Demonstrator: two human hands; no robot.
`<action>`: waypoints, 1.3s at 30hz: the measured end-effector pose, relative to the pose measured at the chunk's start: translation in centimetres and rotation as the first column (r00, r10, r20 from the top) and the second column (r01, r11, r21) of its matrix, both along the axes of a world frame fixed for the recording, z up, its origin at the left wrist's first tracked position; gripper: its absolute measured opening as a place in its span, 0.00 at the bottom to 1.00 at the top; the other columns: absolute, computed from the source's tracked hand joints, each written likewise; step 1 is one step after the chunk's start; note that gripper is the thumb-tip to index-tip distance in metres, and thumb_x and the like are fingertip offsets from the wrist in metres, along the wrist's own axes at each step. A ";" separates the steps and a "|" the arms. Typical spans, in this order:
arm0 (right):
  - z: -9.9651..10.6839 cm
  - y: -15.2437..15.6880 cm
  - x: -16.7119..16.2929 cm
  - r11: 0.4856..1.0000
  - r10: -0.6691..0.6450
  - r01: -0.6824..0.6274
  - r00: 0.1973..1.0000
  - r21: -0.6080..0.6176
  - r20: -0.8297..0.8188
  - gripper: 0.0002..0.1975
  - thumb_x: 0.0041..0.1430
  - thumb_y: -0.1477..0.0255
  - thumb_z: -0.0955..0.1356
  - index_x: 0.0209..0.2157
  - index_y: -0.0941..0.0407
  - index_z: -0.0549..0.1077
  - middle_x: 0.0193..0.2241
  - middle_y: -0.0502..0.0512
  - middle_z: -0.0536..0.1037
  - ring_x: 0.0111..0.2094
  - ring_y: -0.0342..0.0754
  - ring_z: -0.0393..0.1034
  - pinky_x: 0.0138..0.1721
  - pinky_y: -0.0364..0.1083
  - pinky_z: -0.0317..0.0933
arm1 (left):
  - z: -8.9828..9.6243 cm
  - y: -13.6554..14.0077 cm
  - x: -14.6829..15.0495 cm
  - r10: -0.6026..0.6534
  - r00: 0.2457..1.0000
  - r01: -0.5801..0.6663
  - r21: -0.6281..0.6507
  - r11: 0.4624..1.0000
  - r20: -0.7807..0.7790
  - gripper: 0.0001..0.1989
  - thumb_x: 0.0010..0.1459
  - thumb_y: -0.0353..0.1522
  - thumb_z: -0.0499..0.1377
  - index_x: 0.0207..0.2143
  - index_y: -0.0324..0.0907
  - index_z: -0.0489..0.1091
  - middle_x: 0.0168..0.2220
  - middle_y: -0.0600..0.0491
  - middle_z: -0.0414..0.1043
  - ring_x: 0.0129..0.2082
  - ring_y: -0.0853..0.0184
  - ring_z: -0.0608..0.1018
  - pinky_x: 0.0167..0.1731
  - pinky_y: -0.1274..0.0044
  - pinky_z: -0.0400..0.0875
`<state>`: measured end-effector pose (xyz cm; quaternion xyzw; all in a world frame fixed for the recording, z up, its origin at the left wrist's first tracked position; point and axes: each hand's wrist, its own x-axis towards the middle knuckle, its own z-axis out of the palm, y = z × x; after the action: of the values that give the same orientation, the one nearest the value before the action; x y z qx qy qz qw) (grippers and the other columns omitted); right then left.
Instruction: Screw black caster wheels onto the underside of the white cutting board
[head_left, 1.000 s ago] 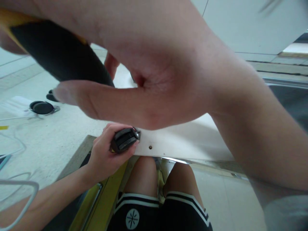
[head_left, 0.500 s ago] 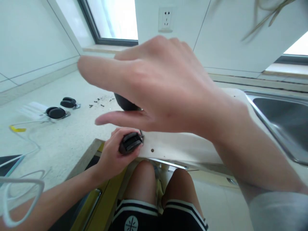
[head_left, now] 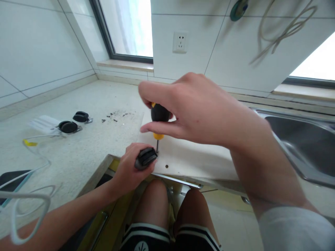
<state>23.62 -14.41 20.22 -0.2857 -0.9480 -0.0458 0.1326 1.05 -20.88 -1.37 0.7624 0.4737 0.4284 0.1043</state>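
Note:
My left hand [head_left: 132, 167] grips a black caster wheel [head_left: 145, 158], its metal plate at the corner of a long white board [head_left: 199, 158]. Above it, my right hand [head_left: 188, 108] has its index finger and thumb about the handle of a black and yellow screwdriver [head_left: 160, 113]; the other fingers are mostly hidden. The screwdriver stands upright, and its shaft comes down beside the caster at the plate. A small dark hole [head_left: 166, 166] shows in the board just right of the caster.
Two more casters, one nearer [head_left: 68, 127] and one behind [head_left: 81, 116], lie left on the counter [head_left: 86, 143]. Small dark screws [head_left: 111, 116] are scattered near them. A white cable [head_left: 39, 153] runs along the left, and a steel sink [head_left: 309, 139] is at right.
My right hand, spread wide and blurred before, has come down and closed in around the screwdriver handle. My left hand still holds the caster. The view has tilted up slightly.

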 end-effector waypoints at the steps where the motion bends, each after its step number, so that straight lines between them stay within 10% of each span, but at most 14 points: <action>1: 0.0 -0.2 0.1 0.995 -0.084 0.084 0.996 0.058 0.003 0.19 0.75 0.50 0.70 0.55 0.48 0.74 0.42 0.52 0.82 0.39 0.51 0.73 0.38 0.49 0.54 | 0.0 0.1 0.1 0.005 1.000 -0.005 0.013 1.000 0.000 0.15 0.65 0.31 0.67 0.53 0.48 0.73 0.47 0.50 0.82 0.47 0.58 0.83 0.50 0.65 0.79; 6: 0.3 -0.9 -0.1 0.983 0.130 -0.130 0.991 -0.127 -0.008 0.15 0.74 0.64 0.71 0.57 0.52 0.72 0.51 0.53 0.82 0.44 0.49 0.74 0.42 0.47 0.57 | -0.1 0.4 0.4 0.026 1.000 -0.024 0.072 0.997 -0.015 0.13 0.64 0.32 0.66 0.51 0.47 0.74 0.44 0.50 0.83 0.44 0.56 0.85 0.49 0.64 0.79; 10: 1.6 -1.4 -1.0 0.971 -0.238 0.231 0.955 0.062 0.179 0.21 0.72 0.49 0.72 0.49 0.53 0.76 0.42 0.58 0.83 0.39 0.53 0.73 0.36 0.48 0.47 | -0.6 0.9 0.3 0.011 1.000 -0.011 0.085 0.996 0.012 0.13 0.65 0.34 0.66 0.51 0.47 0.74 0.45 0.49 0.84 0.46 0.54 0.85 0.50 0.62 0.78; 14: 3.3 -2.1 -1.7 0.993 -0.037 0.071 0.952 -0.100 0.305 0.16 0.67 0.66 0.78 0.53 0.49 0.76 0.50 0.53 0.83 0.45 0.50 0.75 0.36 0.47 0.49 | -0.9 1.3 0.3 -0.016 0.997 0.012 0.056 0.998 0.069 0.13 0.64 0.37 0.66 0.51 0.46 0.75 0.46 0.47 0.85 0.48 0.52 0.85 0.53 0.60 0.78; 18: 4.0 -3.0 -2.0 0.943 -0.322 0.332 0.878 0.033 0.354 0.23 0.69 0.48 0.74 0.46 0.56 0.79 0.44 0.64 0.84 0.43 0.58 0.75 0.36 0.49 0.50 | -0.7 1.5 0.4 -0.047 0.993 0.044 0.031 0.999 0.106 0.14 0.64 0.39 0.66 0.50 0.45 0.76 0.47 0.46 0.85 0.49 0.51 0.85 0.54 0.60 0.79; 22: 3.9 -3.8 -2.2 0.965 -0.197 0.247 0.905 -0.089 0.378 0.23 0.64 0.57 0.80 0.55 0.48 0.76 0.47 0.54 0.85 0.44 0.51 0.76 0.38 0.47 0.54 | -0.8 1.7 0.5 -0.051 0.990 0.049 0.022 0.999 0.132 0.14 0.63 0.39 0.66 0.49 0.45 0.76 0.47 0.45 0.85 0.49 0.51 0.85 0.55 0.60 0.79; 27: 3.2 -4.9 -2.7 0.923 -0.370 0.384 0.894 -0.009 0.253 0.27 0.75 0.45 0.67 0.53 0.56 0.75 0.45 0.67 0.84 0.42 0.58 0.75 0.37 0.50 0.53 | -0.8 1.9 0.5 -0.049 0.990 0.047 0.023 0.999 0.134 0.15 0.62 0.39 0.67 0.50 0.45 0.76 0.48 0.45 0.85 0.51 0.50 0.85 0.57 0.59 0.79; 30: 2.9 -5.5 -2.8 0.946 -0.289 0.318 0.918 -0.065 0.272 0.25 0.65 0.52 0.78 0.56 0.50 0.74 0.48 0.58 0.85 0.44 0.53 0.76 0.39 0.47 0.56 | -0.7 2.0 0.5 -0.047 0.990 0.045 0.021 0.999 0.130 0.15 0.61 0.38 0.67 0.49 0.45 0.76 0.47 0.46 0.85 0.50 0.50 0.85 0.56 0.59 0.80; 35: 2.1 -6.1 -2.7 0.904 -0.424 0.428 0.887 0.016 0.185 0.25 0.78 0.48 0.64 0.55 0.55 0.74 0.47 0.68 0.85 0.44 0.58 0.76 0.41 0.50 0.55 | -0.6 2.0 0.5 -0.054 0.990 0.050 0.035 0.998 0.131 0.14 0.61 0.38 0.67 0.48 0.46 0.76 0.46 0.46 0.85 0.50 0.49 0.85 0.56 0.58 0.79; 39: 2.0 -6.5 -2.4 0.925 -0.361 0.378 0.909 -0.046 0.209 0.20 0.73 0.51 0.71 0.57 0.49 0.74 0.50 0.58 0.86 0.45 0.54 0.77 0.42 0.48 0.57 | -0.6 2.0 0.5 -0.058 0.990 0.052 0.048 0.998 0.126 0.14 0.61 0.38 0.67 0.48 0.45 0.76 0.47 0.45 0.86 0.49 0.50 0.86 0.56 0.59 0.80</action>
<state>21.20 -20.86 22.22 -0.4596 -0.8862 -0.0574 0.0148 1.54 -18.87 -2.01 0.7483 0.4354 0.4835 0.1292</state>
